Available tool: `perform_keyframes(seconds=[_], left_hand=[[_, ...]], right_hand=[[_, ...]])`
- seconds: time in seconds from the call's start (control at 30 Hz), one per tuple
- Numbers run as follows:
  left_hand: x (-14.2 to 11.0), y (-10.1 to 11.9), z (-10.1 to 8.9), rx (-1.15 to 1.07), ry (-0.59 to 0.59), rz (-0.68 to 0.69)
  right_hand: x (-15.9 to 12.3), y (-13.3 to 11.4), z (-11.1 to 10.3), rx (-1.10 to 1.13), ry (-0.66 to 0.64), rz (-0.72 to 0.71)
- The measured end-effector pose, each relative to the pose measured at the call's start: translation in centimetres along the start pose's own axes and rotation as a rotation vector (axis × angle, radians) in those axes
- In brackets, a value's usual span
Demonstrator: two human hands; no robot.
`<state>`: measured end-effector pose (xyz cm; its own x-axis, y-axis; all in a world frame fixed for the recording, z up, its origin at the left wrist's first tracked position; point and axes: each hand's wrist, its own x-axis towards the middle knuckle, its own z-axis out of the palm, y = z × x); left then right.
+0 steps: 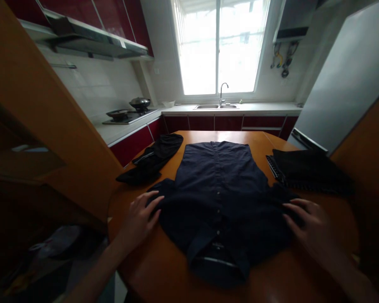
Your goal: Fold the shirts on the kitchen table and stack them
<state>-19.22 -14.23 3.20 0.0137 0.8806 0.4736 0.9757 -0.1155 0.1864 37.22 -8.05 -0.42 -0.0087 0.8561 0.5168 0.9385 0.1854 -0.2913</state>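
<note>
A dark navy button-up shirt [208,193] lies face up and spread out, its collar toward me and its hem toward the window. My left hand [142,214] rests at the sleeve on the left, fingers apart and touching the cloth. On the opposite side my right hand [309,223] touches the other sleeve with its fingers spread. Neither hand is visibly gripping the fabric. Small light buttons run down the shirt's middle, and a label shows inside the collar.
The shirt lies on a round-edged wooden table [196,135]. A crumpled black garment [158,155] lies at the table's left, and a folded black cloth [306,168] at its right. Beyond are a sink [208,107], a stove [131,117] with pans, and a fridge [344,80].
</note>
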Motion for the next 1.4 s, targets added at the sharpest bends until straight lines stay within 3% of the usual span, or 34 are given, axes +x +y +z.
perform_keyframes(seconds=[0.07, 0.13, 0.23, 0.33, 0.5, 0.57, 0.67, 0.73, 0.8, 0.9, 1.0, 1.1, 1.23, 1.4], left_hand=[[-1.1, 2.2, -1.1, -0.037, -0.109, 0.176], [-2.1, 4.7, -2.1, -0.135, -0.295, 0.363], [-3.1, 8.0, -2.5, -0.256, -0.501, 0.555], [-3.3, 10.0, -1.5, -0.284, -0.459, 0.633], [-3.7, 11.0, -0.2, -0.357, -0.438, 0.742], [-4.1, 11.4, -0.5, -0.414, -0.489, 0.761], [-3.7, 12.0, -1.9, -0.533, -0.672, 0.784], [-2.3, 12.1, -2.6, -0.606, -0.778, 0.745], [0.2, 12.0, -2.3, -0.619, -0.767, 0.625], [4.8, 11.1, 0.7, -0.479, -0.559, 0.414], [8.9, 9.9, 5.7, -0.229, -0.571, 0.262], [12.1, 8.4, 9.8, -0.056, -0.606, 0.089], [15.3, 5.9, 12.3, 0.046, -0.565, -0.051], [18.9, 3.3, 14.1, 0.094, -0.486, -0.086]], right_hand=[[-1.7, -3.6, -0.9, 0.220, -0.159, -0.226], [-3.4, -7.0, -1.8, 0.360, -0.374, -0.415], [-5.2, -10.6, -2.5, 0.462, -0.617, -0.567], [-5.7, -12.4, -2.2, 0.499, -0.657, -0.616], [-5.3, -13.1, -2.2, 0.504, -0.628, -0.697], [-5.1, -13.2, -3.2, 0.498, -0.727, -0.677], [-4.7, -13.3, -5.4, 0.529, -0.936, -0.619], [-3.8, -13.3, -6.5, 0.590, -1.058, -0.586], [-2.4, -13.4, -6.6, 0.643, -1.098, -0.558], [0.6, -14.2, -4.4, 0.649, -0.912, -0.542], [4.0, -15.0, 0.7, 0.501, -0.679, -0.562], [7.5, -14.3, 6.4, 0.220, -0.631, -0.498], [11.6, -10.9, 11.8, -0.015, -0.609, -0.299], [14.5, -7.1, 13.9, -0.099, -0.531, -0.209]])
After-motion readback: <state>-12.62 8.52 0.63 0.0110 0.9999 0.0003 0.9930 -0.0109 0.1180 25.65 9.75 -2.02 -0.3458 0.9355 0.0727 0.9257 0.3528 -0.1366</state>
